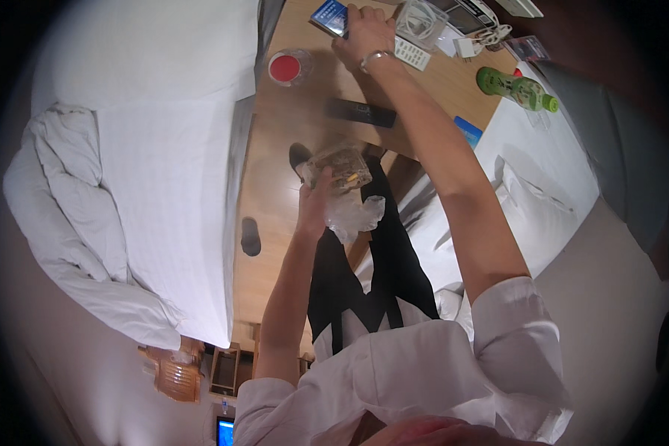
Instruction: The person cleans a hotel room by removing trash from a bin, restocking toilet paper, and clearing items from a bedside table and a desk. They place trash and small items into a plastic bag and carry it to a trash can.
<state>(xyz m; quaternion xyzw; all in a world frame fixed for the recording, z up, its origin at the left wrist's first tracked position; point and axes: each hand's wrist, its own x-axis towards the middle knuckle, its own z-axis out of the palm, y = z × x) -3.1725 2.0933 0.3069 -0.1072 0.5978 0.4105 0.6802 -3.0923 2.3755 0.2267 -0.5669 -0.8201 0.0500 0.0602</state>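
Note:
My left hand [315,203] holds a clear ashtray [340,167] with cigarette butts in it, above the floor in front of my legs. A crumpled clear plastic bag [354,216] hangs just below the ashtray, by the same hand. My right hand [369,32] reaches to the far part of the wooden table, its fingers at a blue printed card or packet [331,18]; whether they grip it cannot be told. Beside that wrist lies a white remote control [411,53]. Nearer me is a black remote control [360,113].
A red-topped clear container [285,68] stands at the table's left. A clear box with a white cable [421,22], a white charger [468,47] and a green bottle [515,91] are at the right. White beds [167,184] flank the floor, where a dark slipper [251,236] lies.

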